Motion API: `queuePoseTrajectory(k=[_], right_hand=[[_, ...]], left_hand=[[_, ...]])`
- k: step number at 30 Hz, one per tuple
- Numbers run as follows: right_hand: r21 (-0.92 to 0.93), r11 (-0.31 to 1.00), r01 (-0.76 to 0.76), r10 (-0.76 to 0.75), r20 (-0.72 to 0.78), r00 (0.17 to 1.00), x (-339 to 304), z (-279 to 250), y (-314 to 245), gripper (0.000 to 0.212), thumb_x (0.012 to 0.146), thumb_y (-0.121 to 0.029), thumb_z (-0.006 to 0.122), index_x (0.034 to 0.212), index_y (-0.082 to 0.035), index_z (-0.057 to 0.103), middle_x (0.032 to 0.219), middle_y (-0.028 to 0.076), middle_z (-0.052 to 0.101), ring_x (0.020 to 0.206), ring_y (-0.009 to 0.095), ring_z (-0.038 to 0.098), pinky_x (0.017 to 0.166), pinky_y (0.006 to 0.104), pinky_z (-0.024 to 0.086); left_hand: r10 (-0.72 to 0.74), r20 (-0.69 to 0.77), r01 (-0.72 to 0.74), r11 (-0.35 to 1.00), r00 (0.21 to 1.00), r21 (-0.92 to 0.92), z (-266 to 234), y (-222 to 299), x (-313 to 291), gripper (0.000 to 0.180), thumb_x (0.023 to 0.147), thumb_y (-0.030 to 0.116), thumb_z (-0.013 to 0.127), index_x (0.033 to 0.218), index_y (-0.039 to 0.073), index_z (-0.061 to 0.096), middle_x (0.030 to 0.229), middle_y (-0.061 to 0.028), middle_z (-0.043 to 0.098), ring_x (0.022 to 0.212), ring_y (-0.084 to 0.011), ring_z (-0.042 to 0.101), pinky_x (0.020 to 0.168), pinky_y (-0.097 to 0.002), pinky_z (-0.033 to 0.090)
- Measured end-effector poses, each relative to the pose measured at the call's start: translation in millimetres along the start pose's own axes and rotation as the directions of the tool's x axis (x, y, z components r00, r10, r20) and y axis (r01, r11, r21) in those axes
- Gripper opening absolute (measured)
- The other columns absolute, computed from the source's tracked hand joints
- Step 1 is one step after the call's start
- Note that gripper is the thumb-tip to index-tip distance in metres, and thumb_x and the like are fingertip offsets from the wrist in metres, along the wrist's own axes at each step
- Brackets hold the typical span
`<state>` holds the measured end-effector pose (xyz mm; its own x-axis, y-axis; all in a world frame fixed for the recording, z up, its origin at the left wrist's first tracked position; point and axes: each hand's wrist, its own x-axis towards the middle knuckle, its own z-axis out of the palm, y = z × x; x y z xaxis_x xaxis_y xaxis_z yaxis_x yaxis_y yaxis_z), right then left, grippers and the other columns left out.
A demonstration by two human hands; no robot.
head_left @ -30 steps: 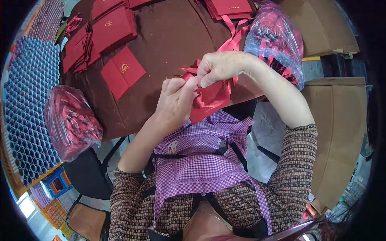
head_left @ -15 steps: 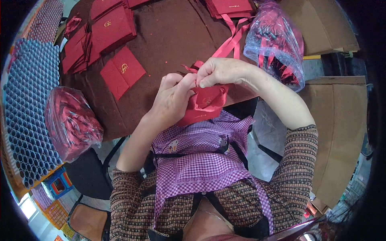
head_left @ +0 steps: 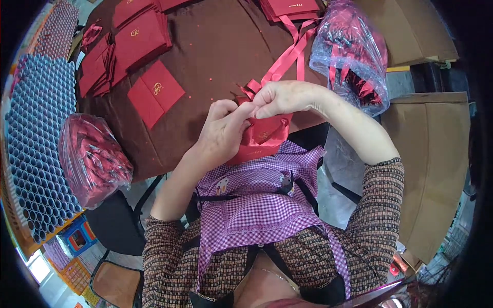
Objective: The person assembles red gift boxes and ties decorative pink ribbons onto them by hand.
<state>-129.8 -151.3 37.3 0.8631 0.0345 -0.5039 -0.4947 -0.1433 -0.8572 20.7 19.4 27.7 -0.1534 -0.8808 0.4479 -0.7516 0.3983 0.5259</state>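
At the near table edge, a small red paper bag (head_left: 260, 150) with gold print sits tilted, close against the checked purple apron. My left hand (head_left: 222, 129) and my right hand (head_left: 280, 100) meet above it, thumbs and forefingers pinched together. Between them they grip red ribbon; the exact pinch point is covered by the fingers. A loop of the same red ribbon (head_left: 278, 129) droops across the front of the bag. Behind my right hand, long red ribbon strips (head_left: 285, 61) run up the table toward a stack of red folded cards (head_left: 291, 7).
On the brown-covered table lie stacked red packets (head_left: 141, 43) and one separate red packet (head_left: 156, 94). Plastic bags of red ribbon stand at the left edge (head_left: 95, 161) and right edge (head_left: 351, 51). Blue tubes (head_left: 41, 138) fill the far left; cardboard boxes (head_left: 429, 164) stand right.
My joined hands have shifted slightly right and down, still pinching. The view has tilted a little, and the bag sits a touch lower against the apron.
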Motion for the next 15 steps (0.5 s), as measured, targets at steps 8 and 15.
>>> queuePoseTrajectory(k=[8, 15], right_hand=[[0.017, 1.0, 0.006, -0.002, -0.226, 0.974, -2, 21, -1, 0.018, 0.084, -0.014, 0.059, 0.091, 0.001, 0.066, 0.076, 0.001, 0.063, 0.075, 0.008, 0.056, 0.069, 0.0269, 0.045], [-0.038, 0.998, 0.046, -0.056, -0.333, 0.941, -8, 25, -7, 0.017, 0.084, -0.012, 0.056, 0.089, 0.002, 0.065, 0.078, 0.0, 0.063, 0.074, 0.008, 0.057, 0.068, 0.0261, 0.047]], left_hand=[[-0.021, 0.003, 0.021, 0.992, 1.0, -0.122, 4, -7, -6, 0.04, 0.076, -0.005, 0.064, 0.115, 0.002, 0.056, 0.101, -0.0057, 0.063, 0.093, -0.0264, 0.053, 0.087, -0.0377, 0.041], [-0.027, 0.023, 0.029, 0.996, 0.999, -0.081, 0, -8, -5, 0.047, 0.075, -0.005, 0.064, 0.119, 0.003, 0.052, 0.104, -0.0062, 0.061, 0.095, -0.0282, 0.053, 0.09, -0.0393, 0.039]])
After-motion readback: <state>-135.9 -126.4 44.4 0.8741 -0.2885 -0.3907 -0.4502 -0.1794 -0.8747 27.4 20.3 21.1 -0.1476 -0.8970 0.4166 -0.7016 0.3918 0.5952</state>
